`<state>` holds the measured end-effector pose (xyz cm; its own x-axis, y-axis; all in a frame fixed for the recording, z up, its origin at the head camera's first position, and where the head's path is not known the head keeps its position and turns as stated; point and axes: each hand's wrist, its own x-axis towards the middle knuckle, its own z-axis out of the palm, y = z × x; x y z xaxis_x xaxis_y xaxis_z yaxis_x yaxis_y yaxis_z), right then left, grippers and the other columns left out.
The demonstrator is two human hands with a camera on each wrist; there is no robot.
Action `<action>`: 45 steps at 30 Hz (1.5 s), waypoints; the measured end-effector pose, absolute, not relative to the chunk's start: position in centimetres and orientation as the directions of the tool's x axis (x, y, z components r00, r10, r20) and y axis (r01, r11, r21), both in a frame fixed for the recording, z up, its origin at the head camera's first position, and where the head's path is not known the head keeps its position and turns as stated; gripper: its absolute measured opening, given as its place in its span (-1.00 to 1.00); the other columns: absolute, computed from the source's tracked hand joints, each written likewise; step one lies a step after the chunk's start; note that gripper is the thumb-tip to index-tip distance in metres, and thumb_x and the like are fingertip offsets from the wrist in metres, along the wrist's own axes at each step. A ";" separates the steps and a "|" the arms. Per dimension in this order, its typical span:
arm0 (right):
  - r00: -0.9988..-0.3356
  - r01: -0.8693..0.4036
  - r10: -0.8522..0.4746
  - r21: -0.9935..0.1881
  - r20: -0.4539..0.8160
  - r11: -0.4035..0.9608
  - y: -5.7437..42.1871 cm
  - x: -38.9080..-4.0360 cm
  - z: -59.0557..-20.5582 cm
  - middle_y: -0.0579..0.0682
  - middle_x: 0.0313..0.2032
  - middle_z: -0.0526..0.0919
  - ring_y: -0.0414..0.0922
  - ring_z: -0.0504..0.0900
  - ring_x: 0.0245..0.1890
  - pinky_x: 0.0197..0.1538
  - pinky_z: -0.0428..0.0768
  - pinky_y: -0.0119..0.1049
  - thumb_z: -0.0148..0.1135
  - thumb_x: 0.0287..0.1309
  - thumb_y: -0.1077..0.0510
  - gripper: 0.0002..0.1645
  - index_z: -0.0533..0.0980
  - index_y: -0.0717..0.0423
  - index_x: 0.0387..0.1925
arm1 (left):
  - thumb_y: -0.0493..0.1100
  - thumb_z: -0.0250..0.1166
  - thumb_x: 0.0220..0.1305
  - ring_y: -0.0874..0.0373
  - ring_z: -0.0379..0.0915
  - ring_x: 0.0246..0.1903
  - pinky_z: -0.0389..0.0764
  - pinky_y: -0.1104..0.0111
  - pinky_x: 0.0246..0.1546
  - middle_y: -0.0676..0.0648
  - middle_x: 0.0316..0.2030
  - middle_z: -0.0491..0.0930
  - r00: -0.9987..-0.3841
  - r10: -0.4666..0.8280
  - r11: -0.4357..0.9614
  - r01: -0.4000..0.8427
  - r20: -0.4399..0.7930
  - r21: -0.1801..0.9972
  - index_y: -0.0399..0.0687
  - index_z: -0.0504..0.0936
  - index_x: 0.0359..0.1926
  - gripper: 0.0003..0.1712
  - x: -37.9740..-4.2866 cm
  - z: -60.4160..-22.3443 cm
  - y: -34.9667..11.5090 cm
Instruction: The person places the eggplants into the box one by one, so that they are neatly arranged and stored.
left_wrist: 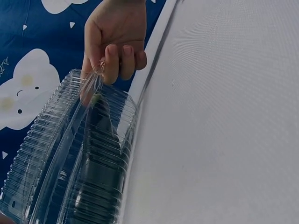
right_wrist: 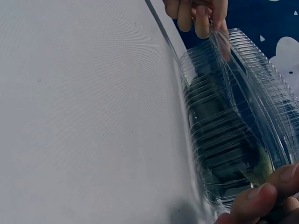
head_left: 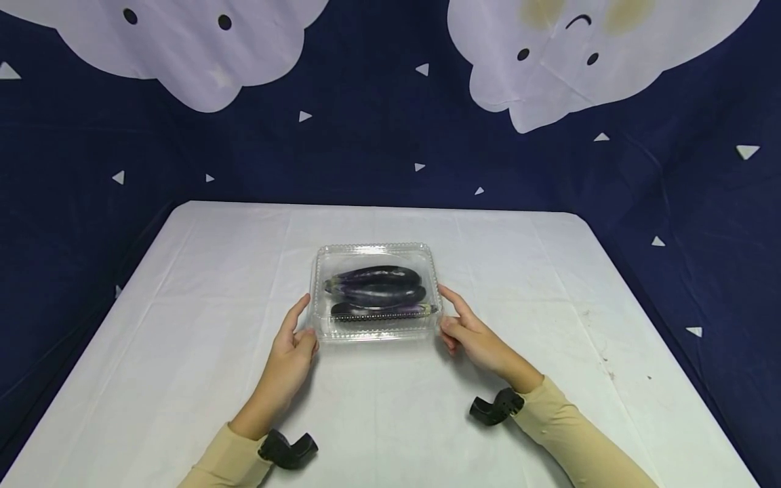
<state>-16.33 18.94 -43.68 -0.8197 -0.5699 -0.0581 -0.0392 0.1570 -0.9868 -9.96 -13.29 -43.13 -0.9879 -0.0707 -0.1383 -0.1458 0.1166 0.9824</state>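
A clear plastic clamshell box (head_left: 375,331) lies near the middle of the white table, its lid down over several dark purple eggplants (head_left: 381,295). My left hand (head_left: 289,359) holds the box's left edge between thumb and fingers, index finger stretched along the side. At the opposite edge, my right hand (head_left: 478,342) pinches the rim with the thumb near the front corner. The left wrist view looks along the ribbed front side of the box (left_wrist: 100,158) toward the right hand (left_wrist: 117,32). In the right wrist view, my right fingers (right_wrist: 254,200) grip the near end.
White cloth covers the table (head_left: 183,285), whose far edge lies behind the box. A dark blue curtain (head_left: 366,149) with white clouds and triangles hangs beyond it. Black wrist-worn devices (head_left: 289,451) sit at both sleeve cuffs.
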 end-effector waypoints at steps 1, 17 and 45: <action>-0.820 -0.037 -0.569 -0.987 -0.060 0.157 18.9 -16.3 -43.7 -0.03 -0.54 0.31 -0.22 0.36 -0.51 -0.39 0.47 -0.27 -0.23 0.51 0.27 -0.24 -0.23 -0.06 0.58 | -0.35 -0.13 0.48 0.29 0.10 -0.64 0.24 0.44 -0.52 0.12 -0.66 0.21 -0.988 -0.070 0.115 -0.145 -0.138 0.983 0.18 0.04 0.55 -0.30 -10.0 -43.1 -13.3; -0.826 -0.033 -0.560 -0.987 -0.062 0.159 19.1 -16.2 -43.9 -0.03 -0.54 0.32 -0.21 0.37 -0.51 -0.39 0.50 -0.27 -0.21 0.52 0.25 -0.25 -0.20 -0.10 0.58 | -0.35 -0.14 0.46 0.29 0.11 -0.62 0.25 0.44 -0.49 0.12 -0.65 0.21 -0.987 -0.066 0.103 -0.152 -0.145 0.983 0.20 0.03 0.55 -0.28 -9.9 -43.3 -13.2; -0.874 0.072 -0.486 -0.985 0.014 -0.158 18.3 -15.5 -46.0 -0.13 -0.63 0.25 -0.18 0.30 -0.55 -0.35 0.44 -0.35 -0.13 0.49 0.25 -0.22 -0.13 -0.12 0.59 | -0.43 -0.20 0.42 0.35 0.03 -0.75 0.10 0.50 -0.71 0.15 -0.71 0.17 -0.994 -0.070 -0.210 -0.063 -0.080 0.976 0.14 0.05 0.55 -0.25 -9.9 -44.8 -12.6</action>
